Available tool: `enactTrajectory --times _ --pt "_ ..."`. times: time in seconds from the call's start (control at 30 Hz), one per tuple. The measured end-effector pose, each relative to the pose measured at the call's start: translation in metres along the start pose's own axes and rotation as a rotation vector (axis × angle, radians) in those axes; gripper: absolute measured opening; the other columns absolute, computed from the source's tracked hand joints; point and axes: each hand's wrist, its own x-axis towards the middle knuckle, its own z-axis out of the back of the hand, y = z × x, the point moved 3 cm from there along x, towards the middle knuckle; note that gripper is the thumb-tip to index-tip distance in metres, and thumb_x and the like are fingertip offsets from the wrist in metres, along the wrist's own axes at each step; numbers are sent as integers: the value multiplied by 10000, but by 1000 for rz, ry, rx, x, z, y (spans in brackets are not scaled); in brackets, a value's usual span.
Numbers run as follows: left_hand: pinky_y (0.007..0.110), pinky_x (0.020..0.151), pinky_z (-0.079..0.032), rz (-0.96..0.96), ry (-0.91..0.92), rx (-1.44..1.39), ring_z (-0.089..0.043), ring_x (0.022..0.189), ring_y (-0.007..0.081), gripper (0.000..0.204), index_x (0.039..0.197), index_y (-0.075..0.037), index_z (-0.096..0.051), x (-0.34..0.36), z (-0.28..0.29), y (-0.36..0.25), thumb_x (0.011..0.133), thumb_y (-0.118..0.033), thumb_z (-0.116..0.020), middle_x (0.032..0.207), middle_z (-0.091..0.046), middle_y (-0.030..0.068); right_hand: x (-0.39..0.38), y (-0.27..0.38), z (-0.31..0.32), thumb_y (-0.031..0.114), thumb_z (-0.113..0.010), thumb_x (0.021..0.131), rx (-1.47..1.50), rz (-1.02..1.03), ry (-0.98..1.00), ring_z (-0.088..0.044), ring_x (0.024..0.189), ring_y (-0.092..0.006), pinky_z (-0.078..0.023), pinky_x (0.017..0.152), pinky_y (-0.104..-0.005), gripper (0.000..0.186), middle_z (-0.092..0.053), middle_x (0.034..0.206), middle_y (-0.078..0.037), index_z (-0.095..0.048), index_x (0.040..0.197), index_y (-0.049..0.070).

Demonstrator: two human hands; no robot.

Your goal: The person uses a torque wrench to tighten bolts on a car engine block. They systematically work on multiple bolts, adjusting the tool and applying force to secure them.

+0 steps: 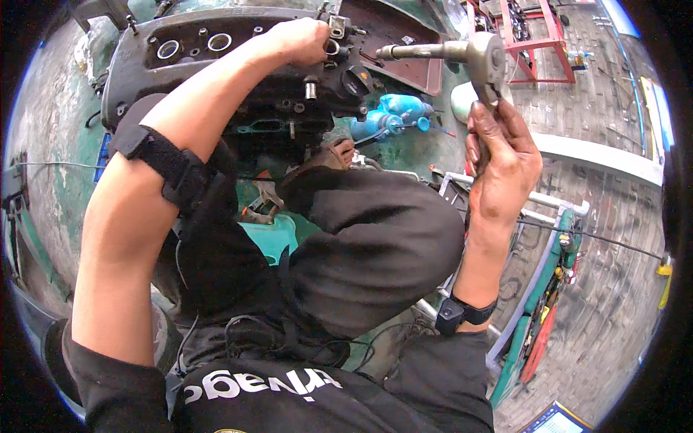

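A car engine with a black valve cover (148, 86) lies in front of me at the upper left. My left hand (307, 43) reaches across to the cover's right end, fingers curled beside a metal fitting (336, 27); whatever they grip is hidden. A black oil filler cap (356, 81) sits just right of and below that hand. My right hand (503, 155) is raised at the right, its fingers wrapped round the handle of a ratchet wrench (485, 61). The wrench's long extension (426, 51) points left toward the engine, apart from it.
Behind the engine's right end lies a brown tray (431, 76). Blue bottles (404, 108) lie on the floor beside it. A red metal frame (530, 50) stands far right. A tool cart (516, 353) with green trays is near my right forearm. A turquoise container (278, 239) sits between my legs.
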Motion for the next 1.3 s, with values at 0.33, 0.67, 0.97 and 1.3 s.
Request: enactTrajectory --times 0.33,0.67,0.97,1.3 --pt "457 829 -518 -27 -100 43 -654 906 406 239 979 0 -694 6 -2 25 792 -142 -646 915 -675 253 -16 5 -6 22 -740 828 -133 49 56 -511 545 -67 -320 462 -196 344 -680 793 -88 -646 1151 -54" --pt "478 836 -514 111 -311 100 -646 939 411 216 943 -2 -666 13 -5 63 746 -77 -621 926 -666 254 -34 -5 -20 62 -766 802 -283 337 102 -684 749 -149 -533 685 -279 251 -722 842 -132 -693 1017 -44" --pt "372 858 -528 178 -302 -66 -691 920 295 330 1074 -57 -704 1 40 95 820 -264 -672 996 -711 175 -34 -17 -14 -10 -730 834 -399 229 240 -670 892 -140 -526 828 -259 286 -717 962 -126 -651 1097 -91" --pt "309 848 -546 -118 30 -707 -653 1014 179 394 1252 -9 -603 -42 90 33 904 -187 -647 1143 -683 108 -20 2 -41 41 -720 845 -250 249 148 -675 802 -128 -525 737 -267 226 -725 876 -106 -677 1047 -53"
